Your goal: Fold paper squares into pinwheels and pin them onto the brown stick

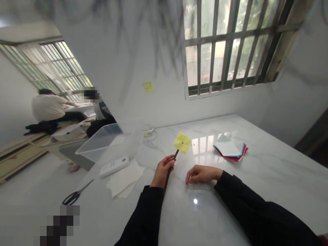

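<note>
Wrapped around a thin brown stick, my left hand is closed a little above the white marble-patterned table. A yellow paper square with a dark dot near its middle sits at the stick's upper end. My right hand rests on the tabletop to the right of the stick, its fingers curled in and nothing visible in them. Two tiny objects lie just right of the yellow square, too small to name. The stick's lower end is hidden by my left sleeve.
A stack of coloured paper lies at the right. On the left are white paper sheets, a white box-shaped device, black-handled scissors and a clear plastic bin. Two people sit farther back; a yellow note hangs on the wall.
</note>
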{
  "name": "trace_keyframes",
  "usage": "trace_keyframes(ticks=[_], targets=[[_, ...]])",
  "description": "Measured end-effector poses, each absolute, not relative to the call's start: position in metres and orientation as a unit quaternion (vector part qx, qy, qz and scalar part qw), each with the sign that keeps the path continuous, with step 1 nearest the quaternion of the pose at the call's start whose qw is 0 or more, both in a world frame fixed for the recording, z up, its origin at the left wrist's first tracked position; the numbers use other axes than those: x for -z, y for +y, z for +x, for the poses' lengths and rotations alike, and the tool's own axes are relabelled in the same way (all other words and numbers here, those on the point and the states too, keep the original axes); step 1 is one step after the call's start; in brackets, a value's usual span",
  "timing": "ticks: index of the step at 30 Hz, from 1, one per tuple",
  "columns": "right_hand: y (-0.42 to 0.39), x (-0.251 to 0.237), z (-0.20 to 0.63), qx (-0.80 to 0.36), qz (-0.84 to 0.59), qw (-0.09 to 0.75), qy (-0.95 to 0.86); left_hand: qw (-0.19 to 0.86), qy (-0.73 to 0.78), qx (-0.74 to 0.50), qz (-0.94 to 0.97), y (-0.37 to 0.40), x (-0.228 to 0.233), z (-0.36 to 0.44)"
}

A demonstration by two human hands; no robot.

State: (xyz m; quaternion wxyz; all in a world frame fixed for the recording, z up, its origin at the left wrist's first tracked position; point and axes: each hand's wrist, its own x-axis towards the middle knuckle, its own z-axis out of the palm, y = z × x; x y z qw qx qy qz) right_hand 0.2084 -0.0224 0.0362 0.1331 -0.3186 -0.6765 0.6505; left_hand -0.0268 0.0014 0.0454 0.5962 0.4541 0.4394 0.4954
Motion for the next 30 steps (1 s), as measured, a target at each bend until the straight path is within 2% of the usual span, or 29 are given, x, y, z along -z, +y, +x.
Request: trace_keyframes(ticks=[7, 10, 12, 14, 17, 18, 19, 24, 30], targets=[[0.02, 0.003, 0.222, -0.541, -0.507, 0.383, -0.551, 0.583, 0.458, -0.5, 0.448, 0.002, -0.044, -0.035], [0.028, 0.007, 0.233, -0.417, -0.586, 0.485, -0.498, 0.582, 0.455, -0.485, 0.467, -0.001, -0.044, -0.034], [0.025, 0.002, 0.235, -0.358, -0.609, 0.505, -0.496, 0.58, 0.456, -0.473, 0.481, -0.002, -0.042, -0.033], [0.014, -0.007, 0.232, -0.424, -0.571, 0.417, -0.565, 0.579, 0.458, -0.461, 0.492, -0.002, -0.04, -0.035], [-0.011, -0.021, 0.217, -0.644, -0.324, 0.122, -0.682, 0.578, 0.459, -0.462, 0.491, -0.001, -0.035, -0.038], [-0.018, -0.023, 0.21, -0.683, -0.268, 0.082, -0.674, 0.578, 0.46, -0.464, 0.489, 0.0, -0.034, -0.039], [-0.022, -0.024, 0.203, -0.699, -0.252, 0.088, -0.663, 0.578, 0.46, -0.464, 0.489, 0.001, -0.032, -0.04], [-0.007, -0.004, 0.195, -0.63, -0.404, 0.268, -0.607, 0.591, 0.458, -0.451, 0.487, 0.002, -0.028, -0.041], [0.029, 0.011, 0.244, -0.424, -0.611, 0.464, -0.481, 0.58, 0.472, -0.44, 0.497, 0.004, -0.025, -0.043]])
